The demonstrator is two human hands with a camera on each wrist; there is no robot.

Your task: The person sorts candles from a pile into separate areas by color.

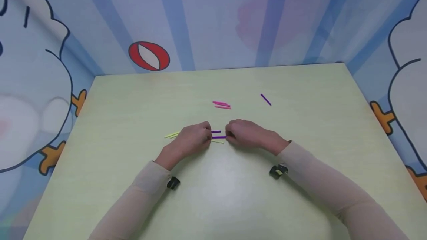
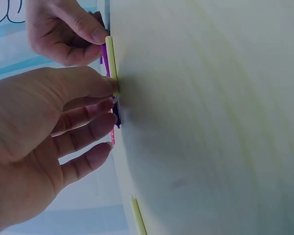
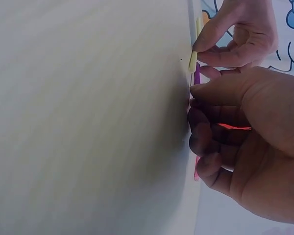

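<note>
Near the middle of the table, my left hand (image 1: pixel 193 138) pinches a thin pale-yellow stick (image 2: pixel 111 56) between thumb and finger. The stick's free end points toward my right hand (image 1: pixel 248 133). A purple stick (image 1: pixel 219 137) spans the gap between both hands, and the right thumb and finger pinch its right end. Just beyond it lies a second purple stick (image 1: pixel 216 132), partly hidden by the left hand. More yellow sticks (image 1: pixel 172 135) poke out on the left hand's outer side. The fingertips hide whether the left hand also touches the purple sticks.
Several pink sticks (image 1: pixel 221 105) lie together beyond the hands. A lone purple stick (image 1: pixel 265 99) lies slanted at the far right. The pale table (image 1: pixel 220 203) meets printed blue walls (image 1: pixel 217 21) at the back and sides.
</note>
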